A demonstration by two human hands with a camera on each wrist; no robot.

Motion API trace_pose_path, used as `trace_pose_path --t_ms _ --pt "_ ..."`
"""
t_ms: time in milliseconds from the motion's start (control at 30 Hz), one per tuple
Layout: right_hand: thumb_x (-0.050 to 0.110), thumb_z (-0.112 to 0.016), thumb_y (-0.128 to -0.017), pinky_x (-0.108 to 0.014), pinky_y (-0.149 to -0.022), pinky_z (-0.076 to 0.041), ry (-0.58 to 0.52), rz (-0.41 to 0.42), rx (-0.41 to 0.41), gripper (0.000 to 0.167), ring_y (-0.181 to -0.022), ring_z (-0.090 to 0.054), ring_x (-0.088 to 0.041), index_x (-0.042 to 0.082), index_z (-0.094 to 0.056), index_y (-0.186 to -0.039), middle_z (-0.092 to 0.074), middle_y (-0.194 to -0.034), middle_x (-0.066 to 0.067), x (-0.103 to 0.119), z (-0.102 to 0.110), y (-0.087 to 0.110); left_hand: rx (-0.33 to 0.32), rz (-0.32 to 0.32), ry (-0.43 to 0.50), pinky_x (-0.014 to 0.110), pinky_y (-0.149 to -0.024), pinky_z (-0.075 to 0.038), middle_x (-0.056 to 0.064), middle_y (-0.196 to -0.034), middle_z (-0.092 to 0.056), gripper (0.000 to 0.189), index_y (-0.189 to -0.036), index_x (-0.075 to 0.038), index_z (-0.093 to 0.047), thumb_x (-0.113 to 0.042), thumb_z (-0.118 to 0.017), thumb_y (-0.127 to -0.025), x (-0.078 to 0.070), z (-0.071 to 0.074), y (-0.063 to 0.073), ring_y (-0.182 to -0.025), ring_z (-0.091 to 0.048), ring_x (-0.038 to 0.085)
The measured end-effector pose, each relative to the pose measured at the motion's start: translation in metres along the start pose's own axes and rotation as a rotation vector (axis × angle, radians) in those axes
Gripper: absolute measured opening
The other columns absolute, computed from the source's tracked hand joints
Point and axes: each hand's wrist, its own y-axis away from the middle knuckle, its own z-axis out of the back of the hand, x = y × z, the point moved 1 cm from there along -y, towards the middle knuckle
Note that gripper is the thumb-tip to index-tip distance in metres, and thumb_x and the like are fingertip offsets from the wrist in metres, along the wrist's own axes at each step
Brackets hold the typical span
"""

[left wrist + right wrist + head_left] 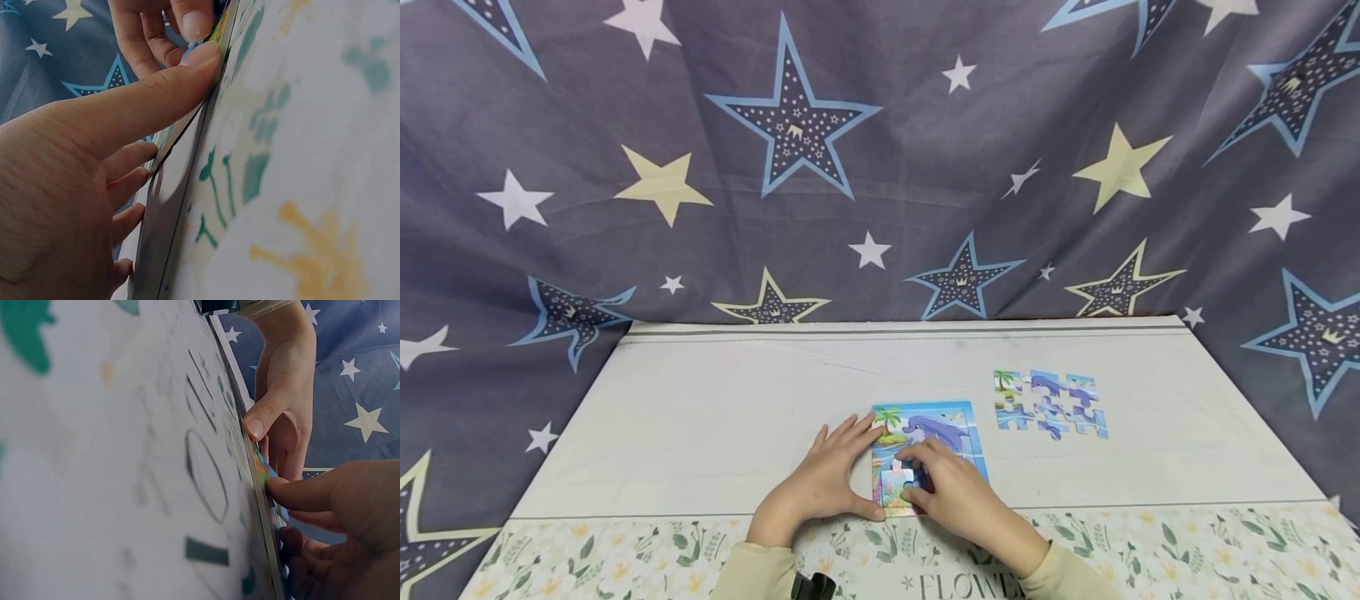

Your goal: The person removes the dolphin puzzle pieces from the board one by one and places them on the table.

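Observation:
A puzzle board (925, 406) with a blue border and a dolphin and palm tree picture lies near the table's front. My left hand (827, 477) is spread along its left side, fingertips at the upper left edge and thumb at the lower left corner. At that lower left corner my right hand (951, 487) pinches a jigsaw piece (892, 488) between thumb and fingers, over the board. In the left wrist view, the left thumb (169, 87) reaches to the board's edge, close to the right hand's fingertips. Part of the dolphin picture is hidden behind the right hand.
Several loose jigsaw pieces (1011, 417) with dolphin and palm parts lie grouped to the right of the board. The white table cover (715, 417) has a floral front strip (625, 554). A dark star-patterned curtain (910, 167) hangs behind.

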Motion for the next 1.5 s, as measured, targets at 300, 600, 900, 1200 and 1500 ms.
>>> trace_pose_path --t_ms 300,600,900,1200,1500 --pt "0.009 -0.071 -0.091 -0.023 -0.057 -0.046 -0.106 -0.046 -0.012 0.028 -0.069 -0.052 -0.003 0.013 -0.063 -0.117 -0.062 -0.093 0.004 0.000 0.000 -0.002 0.003 0.002 0.002 0.067 -0.115 0.000 0.012 -0.162 -0.025 0.110 -0.151 -0.007 -0.042 -0.045 -0.092 -0.060 0.001 -0.001 0.001 -0.149 -0.015 0.039" --pt "0.007 -0.065 -0.095 -0.023 -0.052 -0.046 -0.190 -0.050 0.013 0.019 -0.061 -0.052 -0.003 0.014 -0.060 -0.112 -0.061 -0.082 0.008 -0.001 0.003 -0.003 0.007 0.006 0.006 0.066 -0.115 0.001 0.012 -0.162 -0.024 0.110 -0.151 -0.007 -0.041 -0.046 -0.091 -0.061 0.002 0.000 0.002 -0.149 -0.015 0.038" --pt "0.008 -0.064 -0.096 -0.024 -0.054 -0.048 -0.220 -0.036 0.020 0.019 -0.062 -0.054 -0.004 0.014 -0.061 -0.114 -0.063 -0.083 0.007 0.002 0.011 -0.003 0.010 0.005 0.007 0.066 -0.115 0.001 0.012 -0.162 -0.024 0.110 -0.151 -0.007 -0.041 -0.047 -0.091 -0.062 0.003 0.000 0.002 -0.149 -0.014 0.038" --pt "0.009 -0.063 -0.097 -0.026 -0.055 -0.051 -0.196 -0.006 0.030 0.028 -0.065 -0.058 -0.006 0.012 -0.065 -0.125 -0.065 -0.081 0.006 -0.004 0.032 -0.003 0.009 0.002 0.010 0.066 -0.115 0.001 0.013 -0.162 -0.024 0.111 -0.151 -0.006 -0.041 -0.047 -0.091 -0.061 0.002 0.000 0.001 -0.149 -0.014 0.038" --pt "0.008 -0.062 -0.098 -0.027 -0.055 -0.049 -0.199 -0.011 0.044 0.025 -0.070 -0.061 -0.017 0.010 -0.065 -0.123 -0.067 -0.087 0.001 -0.017 0.058 0.001 0.009 0.001 0.005 0.066 -0.116 0.001 0.012 -0.162 -0.024 0.110 -0.151 -0.007 -0.041 -0.045 -0.092 -0.061 0.002 0.000 -0.001 -0.149 -0.014 0.038"
